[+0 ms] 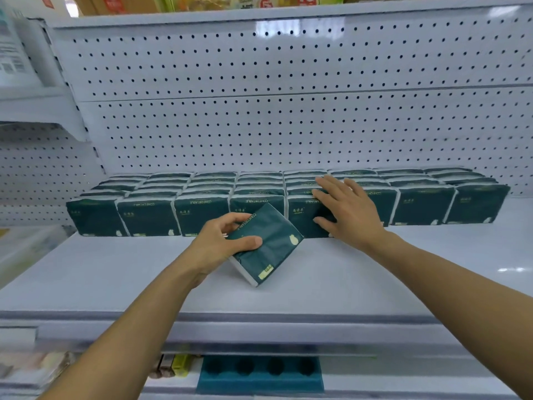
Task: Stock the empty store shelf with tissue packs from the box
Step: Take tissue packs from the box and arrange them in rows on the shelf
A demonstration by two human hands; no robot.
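A white store shelf (pixel 317 281) carries several rows of dark green tissue packs (pixel 150 217) standing upright against the pegboard back. My left hand (pixel 222 243) grips one more dark green tissue pack (pixel 271 246), tilted, just above the shelf in front of the rows. My right hand (pixel 346 209) lies flat with straight fingers on the front and top of a standing pack right of the middle. The box is not in view.
A white pegboard wall (pixel 288 119) rises behind the packs. Another shelf with goods runs overhead (pixel 259 13). Below the shelf edge sit a teal holder with round holes (pixel 259 373) and some small goods at the left (pixel 170 368).
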